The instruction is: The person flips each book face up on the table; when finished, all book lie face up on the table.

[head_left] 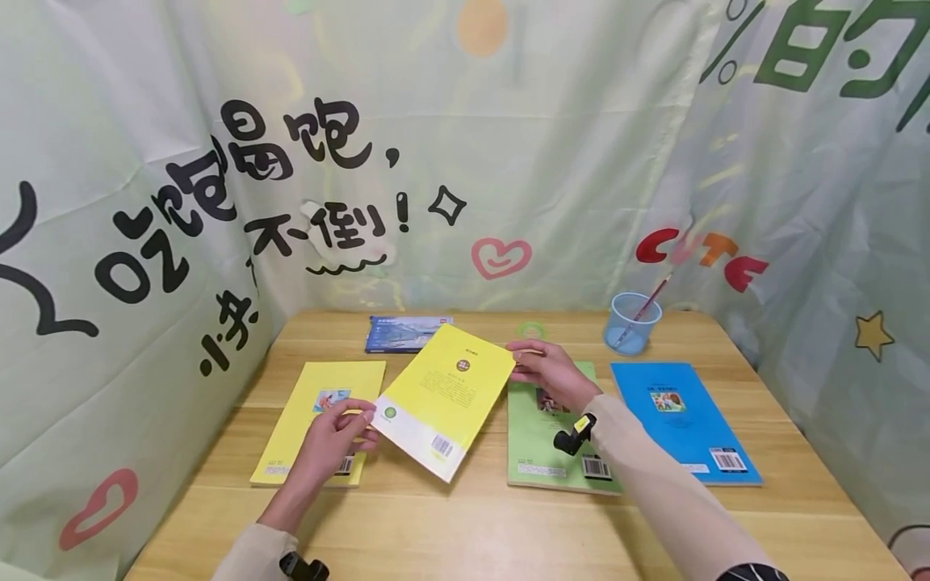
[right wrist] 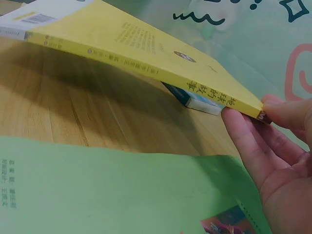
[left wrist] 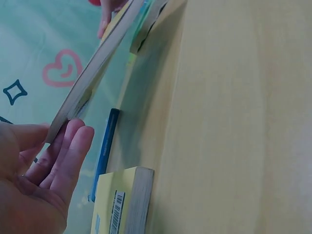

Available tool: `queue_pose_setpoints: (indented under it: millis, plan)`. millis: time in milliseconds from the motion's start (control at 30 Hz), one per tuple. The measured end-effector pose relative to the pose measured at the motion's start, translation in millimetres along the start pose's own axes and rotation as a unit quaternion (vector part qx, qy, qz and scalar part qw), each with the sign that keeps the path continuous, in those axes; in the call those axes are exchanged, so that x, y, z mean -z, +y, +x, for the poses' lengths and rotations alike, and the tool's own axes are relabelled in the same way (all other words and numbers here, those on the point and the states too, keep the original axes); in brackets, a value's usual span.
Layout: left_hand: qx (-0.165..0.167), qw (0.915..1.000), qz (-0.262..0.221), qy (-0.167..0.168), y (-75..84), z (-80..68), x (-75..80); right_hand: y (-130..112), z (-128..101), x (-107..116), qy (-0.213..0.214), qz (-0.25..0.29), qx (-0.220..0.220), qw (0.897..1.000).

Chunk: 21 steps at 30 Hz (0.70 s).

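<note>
Holding a yellow book point(head_left: 445, 397) clear of the wooden table point(head_left: 508, 524), the person grips it at two opposite corners. The left hand point(head_left: 330, 442) pinches the near white-banded corner, thumb on top and fingers point(left wrist: 68, 151) pressed together underneath; the right hand point(head_left: 552, 373) pinches the far corner, thumb above the spine end and fingers point(right wrist: 248, 146) laid close together below.

Much is cut off or unclear. The raised book's underside cannot be seen, and its cover print is too small to read. Left of the yellow book, a second yellow book point(head_left: 320, 420) lies flat, its near edge partly hidden by the left hand. Right of the yellow book, a green book point(head_left: 541, 452) lies flat, with the right wrist and sleeve covering part of its cover. Beyond the yellow book's far corner, a small blue booklet point(head_left: 395, 332) is partly hidden behind it. Farther right than the green book lies a blue book point(head_left: 683, 420), and behind that stands a clear blue cup point(head_left: 630, 324) with a pencil leaning in it.

Bare tabletop shows under the yellow book and all along the near edge in front of it. Printed cloth point(head_left: 145, 242) hangs close behind and to both sides.
</note>
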<state>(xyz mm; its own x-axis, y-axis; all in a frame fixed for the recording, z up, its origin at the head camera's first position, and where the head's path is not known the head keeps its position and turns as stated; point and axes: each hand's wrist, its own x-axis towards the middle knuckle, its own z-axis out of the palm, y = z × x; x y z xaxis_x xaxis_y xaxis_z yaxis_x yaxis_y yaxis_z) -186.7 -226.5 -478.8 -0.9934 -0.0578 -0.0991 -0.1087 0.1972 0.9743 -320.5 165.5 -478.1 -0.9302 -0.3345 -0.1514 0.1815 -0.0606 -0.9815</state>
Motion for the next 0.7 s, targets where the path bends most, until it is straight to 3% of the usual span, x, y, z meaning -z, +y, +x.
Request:
queue_pose_setpoints:
  millis: [167,400,533,700]
  plan:
    - [-0.001,0.9999,0.002,0.013,3.0,4.4,-1.1,1.3,-3.0,2.9,-0.007,0.012,0.007,1.0]
    - [-0.009,0.9996,-0.02,0.017,3.8,10.1,-5.7,-1.3,-3.9,1.7,0.025,0.029,-0.004,0.999]
    - [-0.015,0.9992,-0.017,0.032,6.4,11.9,-7.1,-2.8,-1.6,-1.4,0.03,0.05,0.011,0.998]
    - [-0.017,0.9988,-0.021,0.041,10.9,13.4,-8.2,-1.7,-0.8,-1.6,0.004,0.098,0.05,0.994]
